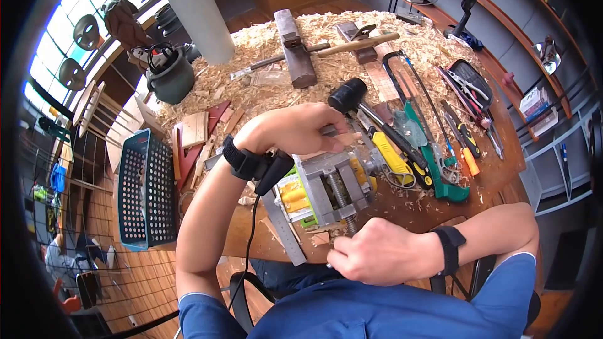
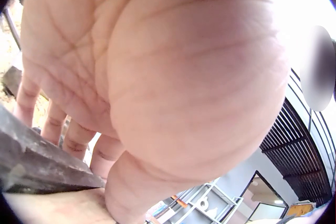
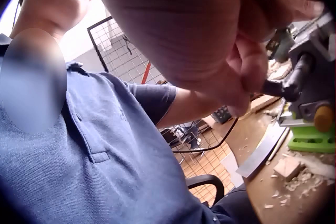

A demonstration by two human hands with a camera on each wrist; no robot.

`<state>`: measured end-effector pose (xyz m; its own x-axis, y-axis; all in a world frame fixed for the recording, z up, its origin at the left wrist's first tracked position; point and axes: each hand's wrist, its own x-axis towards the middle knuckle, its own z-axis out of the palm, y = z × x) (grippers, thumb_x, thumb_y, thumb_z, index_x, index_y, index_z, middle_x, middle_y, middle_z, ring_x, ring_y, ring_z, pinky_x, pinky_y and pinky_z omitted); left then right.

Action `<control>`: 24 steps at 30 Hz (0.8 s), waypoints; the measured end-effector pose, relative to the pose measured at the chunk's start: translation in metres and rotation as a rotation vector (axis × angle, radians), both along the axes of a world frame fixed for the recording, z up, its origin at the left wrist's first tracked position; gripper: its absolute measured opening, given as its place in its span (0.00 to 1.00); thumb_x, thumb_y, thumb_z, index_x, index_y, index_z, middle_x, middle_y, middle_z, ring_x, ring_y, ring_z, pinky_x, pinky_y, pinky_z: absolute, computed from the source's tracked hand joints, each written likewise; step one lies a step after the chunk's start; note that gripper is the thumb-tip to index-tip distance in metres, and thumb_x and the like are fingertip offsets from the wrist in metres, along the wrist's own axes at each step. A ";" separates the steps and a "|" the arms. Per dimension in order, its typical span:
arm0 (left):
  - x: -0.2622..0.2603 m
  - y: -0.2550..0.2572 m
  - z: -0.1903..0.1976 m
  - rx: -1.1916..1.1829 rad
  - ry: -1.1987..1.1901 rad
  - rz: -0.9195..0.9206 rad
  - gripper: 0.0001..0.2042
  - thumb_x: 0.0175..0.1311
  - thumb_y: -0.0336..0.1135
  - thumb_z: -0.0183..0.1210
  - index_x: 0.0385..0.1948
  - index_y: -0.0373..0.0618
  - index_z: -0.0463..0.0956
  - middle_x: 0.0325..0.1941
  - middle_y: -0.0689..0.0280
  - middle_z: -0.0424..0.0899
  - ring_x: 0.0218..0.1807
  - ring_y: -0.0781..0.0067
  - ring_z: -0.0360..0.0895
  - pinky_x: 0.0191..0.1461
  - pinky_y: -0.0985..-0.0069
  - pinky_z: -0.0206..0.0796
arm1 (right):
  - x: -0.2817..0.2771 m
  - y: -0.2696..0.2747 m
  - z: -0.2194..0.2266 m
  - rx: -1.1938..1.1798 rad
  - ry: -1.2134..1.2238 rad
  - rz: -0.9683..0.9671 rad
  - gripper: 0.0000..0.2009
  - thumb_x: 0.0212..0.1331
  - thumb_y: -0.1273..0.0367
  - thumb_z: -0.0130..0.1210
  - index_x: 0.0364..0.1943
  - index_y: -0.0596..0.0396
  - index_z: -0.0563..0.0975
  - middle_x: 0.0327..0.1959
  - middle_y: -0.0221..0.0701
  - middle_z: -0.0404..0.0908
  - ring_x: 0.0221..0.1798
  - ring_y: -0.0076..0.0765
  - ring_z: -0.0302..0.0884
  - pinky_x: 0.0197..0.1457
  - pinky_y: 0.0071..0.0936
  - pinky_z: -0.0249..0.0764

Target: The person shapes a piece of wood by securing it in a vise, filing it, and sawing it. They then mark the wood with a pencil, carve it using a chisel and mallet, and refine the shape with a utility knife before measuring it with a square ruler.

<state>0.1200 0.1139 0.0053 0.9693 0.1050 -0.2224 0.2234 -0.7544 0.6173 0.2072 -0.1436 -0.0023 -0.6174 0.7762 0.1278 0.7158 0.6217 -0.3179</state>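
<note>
A small bench vise (image 1: 333, 188) with grey metal jaws and a bright green base (image 3: 312, 139) sits at the table's front edge. My left hand (image 1: 308, 127) reaches over the far side of it, thumb and fingers pinching a pale piece of wood (image 1: 353, 139) at the jaws. In the left wrist view the palm fills most of the picture, the thumb against the wood (image 2: 58, 207) beside a dark metal jaw (image 2: 42, 155). At the near end, my right hand (image 1: 383, 251) grips the vise handle by the screw (image 3: 299, 71); the fingers hide most of the handle.
Right of the vise lie a black mallet (image 1: 348, 95), a yellow-handled cutter (image 1: 392, 158), scissors and a green hacksaw (image 1: 449, 188). A metal ruler (image 1: 286, 235) and a perforated basket (image 1: 147, 191) are to the left. Wood shavings and hand planes (image 1: 295, 56) cover the back.
</note>
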 end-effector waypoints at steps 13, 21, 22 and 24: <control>0.007 0.004 -0.006 -0.168 0.033 0.074 0.18 0.73 0.50 0.67 0.49 0.44 0.88 0.41 0.64 0.91 0.45 0.73 0.83 0.52 0.71 0.73 | 0.019 -0.037 -0.020 -0.095 -0.339 0.001 0.07 0.53 0.69 0.61 0.26 0.61 0.84 0.24 0.38 0.82 0.23 0.31 0.84 0.21 0.30 0.76; 0.009 0.005 -0.006 -0.146 0.072 0.056 0.17 0.74 0.48 0.66 0.50 0.43 0.87 0.42 0.63 0.91 0.44 0.73 0.84 0.53 0.70 0.74 | 0.036 -0.031 -0.027 -0.260 0.238 0.065 0.12 0.66 0.64 0.64 0.34 0.58 0.77 0.32 0.41 0.84 0.26 0.50 0.85 0.30 0.45 0.82; 0.009 0.005 -0.006 -0.156 0.076 0.071 0.17 0.74 0.47 0.66 0.50 0.43 0.87 0.42 0.62 0.91 0.44 0.73 0.84 0.53 0.70 0.74 | 0.034 -0.032 -0.032 -0.277 0.218 0.073 0.12 0.66 0.63 0.64 0.34 0.58 0.77 0.33 0.41 0.84 0.27 0.51 0.85 0.30 0.46 0.82; 0.008 0.007 -0.006 -0.139 0.048 0.023 0.17 0.73 0.47 0.67 0.51 0.43 0.86 0.41 0.62 0.91 0.45 0.72 0.84 0.53 0.70 0.74 | 0.032 -0.034 -0.040 -0.311 0.132 0.020 0.13 0.66 0.63 0.64 0.35 0.59 0.77 0.35 0.41 0.84 0.28 0.51 0.85 0.30 0.46 0.82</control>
<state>0.1284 0.1207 -0.0005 0.9549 0.0920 -0.2823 0.2712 -0.6571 0.7033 0.2396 -0.1776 -0.0425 -0.6265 0.7787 -0.0333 0.6449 0.4939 -0.5832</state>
